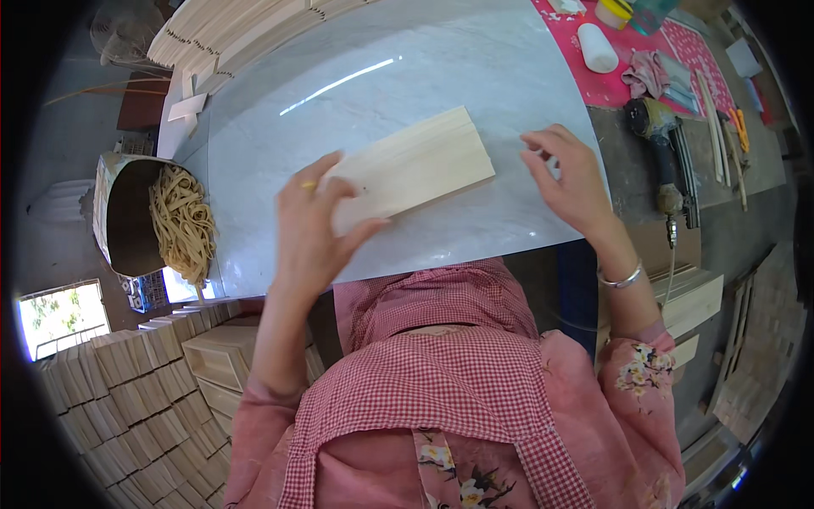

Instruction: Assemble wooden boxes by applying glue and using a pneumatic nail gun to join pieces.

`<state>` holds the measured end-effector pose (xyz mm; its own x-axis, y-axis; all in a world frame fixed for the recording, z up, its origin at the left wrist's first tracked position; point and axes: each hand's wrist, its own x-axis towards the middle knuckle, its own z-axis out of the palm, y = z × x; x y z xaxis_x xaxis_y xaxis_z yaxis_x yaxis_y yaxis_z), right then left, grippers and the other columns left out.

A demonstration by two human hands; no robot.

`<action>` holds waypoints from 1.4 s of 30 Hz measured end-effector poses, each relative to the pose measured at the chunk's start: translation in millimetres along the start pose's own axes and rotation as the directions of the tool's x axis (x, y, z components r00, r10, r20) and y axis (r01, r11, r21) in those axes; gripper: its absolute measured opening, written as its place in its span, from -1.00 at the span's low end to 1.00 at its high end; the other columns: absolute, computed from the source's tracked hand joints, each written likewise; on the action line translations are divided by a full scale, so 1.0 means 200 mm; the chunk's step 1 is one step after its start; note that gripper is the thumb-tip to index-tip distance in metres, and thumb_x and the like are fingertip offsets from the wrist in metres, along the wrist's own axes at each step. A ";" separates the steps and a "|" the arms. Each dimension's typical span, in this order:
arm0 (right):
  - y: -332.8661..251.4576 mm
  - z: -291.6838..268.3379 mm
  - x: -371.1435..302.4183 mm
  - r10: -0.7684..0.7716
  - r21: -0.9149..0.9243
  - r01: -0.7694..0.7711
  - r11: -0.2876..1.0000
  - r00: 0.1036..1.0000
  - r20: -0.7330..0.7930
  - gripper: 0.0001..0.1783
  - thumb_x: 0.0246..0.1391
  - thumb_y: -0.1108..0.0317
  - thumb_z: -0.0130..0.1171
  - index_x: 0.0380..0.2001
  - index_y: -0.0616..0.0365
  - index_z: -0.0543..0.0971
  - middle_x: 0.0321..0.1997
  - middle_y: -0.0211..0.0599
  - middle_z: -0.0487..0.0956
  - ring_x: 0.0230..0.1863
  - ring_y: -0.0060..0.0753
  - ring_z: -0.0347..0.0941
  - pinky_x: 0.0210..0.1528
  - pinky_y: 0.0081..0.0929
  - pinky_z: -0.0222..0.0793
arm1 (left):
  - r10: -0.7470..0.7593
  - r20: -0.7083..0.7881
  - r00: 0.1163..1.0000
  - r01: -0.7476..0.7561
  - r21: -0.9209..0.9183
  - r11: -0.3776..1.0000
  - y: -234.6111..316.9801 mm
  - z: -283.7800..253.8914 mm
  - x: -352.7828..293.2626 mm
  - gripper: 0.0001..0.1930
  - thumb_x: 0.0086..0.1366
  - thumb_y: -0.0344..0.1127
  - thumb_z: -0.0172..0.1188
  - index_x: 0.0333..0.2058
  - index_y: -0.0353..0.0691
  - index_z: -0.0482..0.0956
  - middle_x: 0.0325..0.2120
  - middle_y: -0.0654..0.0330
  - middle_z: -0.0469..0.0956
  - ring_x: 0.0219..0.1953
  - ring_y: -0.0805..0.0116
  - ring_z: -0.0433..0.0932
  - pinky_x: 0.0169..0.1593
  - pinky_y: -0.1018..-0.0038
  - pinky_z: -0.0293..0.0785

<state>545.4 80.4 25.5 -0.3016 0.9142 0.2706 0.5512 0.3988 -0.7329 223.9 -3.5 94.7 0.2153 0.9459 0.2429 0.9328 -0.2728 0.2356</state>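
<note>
Board, head view: flat, pale rectangular wooden board [424, 161], lying slantwise on the glossy grey-white marbled tabletop [458, 76], in front of the person; its right end is the farther one.
Left hand: bare left hand [312, 225] with a yellow ring, over the board's left end; fingers curved, thumb well apart from them and at the near edge. Whether it grips the board cannot be told.
Right hand: bare right hand [575, 182], apart from the board's right end; fingers bent, a small gap to the thumb, nothing seen held.
Left side: open-mouthed container [101, 208] on its side, a tangle of beige strips [182, 216] at its mouth.
Right side: black and dull-yellow pneumatic nail gun [666, 161]; white cylindrical spool [598, 48] on a bright pink sheet [606, 91].
</note>
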 end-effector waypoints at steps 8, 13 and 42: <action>-0.06 0.32 0.20 0.070 0.160 -0.039 0.986 0.978 -0.196 -0.83 0.08 0.45 0.29 -0.23 0.24 0.67 -0.30 -0.29 0.57 -0.34 -0.37 0.45 -0.27 -0.49 0.41 | 0.184 0.096 0.978 -0.166 -0.169 0.971 0.12 0.41 0.33 -0.48 -0.08 0.04 0.54 -0.34 -0.14 0.45 0.25 -0.08 0.37 0.29 -0.06 0.29 0.34 -0.03 0.10; -0.06 0.40 0.24 0.098 0.118 -0.071 0.990 0.967 -0.235 -0.88 0.05 0.43 0.30 -0.32 0.23 0.66 -0.34 -0.26 0.56 -0.31 -0.30 0.45 -0.24 -0.42 0.43 | 0.165 0.127 0.978 -0.128 -0.256 0.958 0.13 0.44 0.37 -0.52 -0.12 -0.09 0.55 -0.37 -0.12 0.43 0.25 -0.07 0.37 0.25 -0.06 0.30 0.32 0.03 0.13; -0.11 0.51 0.22 0.277 0.181 -0.228 0.957 0.904 -0.325 -0.89 0.02 0.52 0.24 -0.33 0.23 0.56 -0.30 -0.22 0.53 -0.30 -0.23 0.44 -0.21 -0.34 0.43 | 0.128 -0.014 0.992 -0.124 -0.380 0.917 0.13 0.50 0.36 -0.59 -0.21 -0.18 0.54 -0.51 -0.14 0.43 0.19 -0.09 0.45 0.15 -0.05 0.37 0.27 0.13 0.21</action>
<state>440.7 105.0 -9.3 0.1324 0.9606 0.2444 0.4552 0.1601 -0.8759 292.6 75.6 23.8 0.3288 0.9006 0.2844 0.7184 -0.4340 0.5436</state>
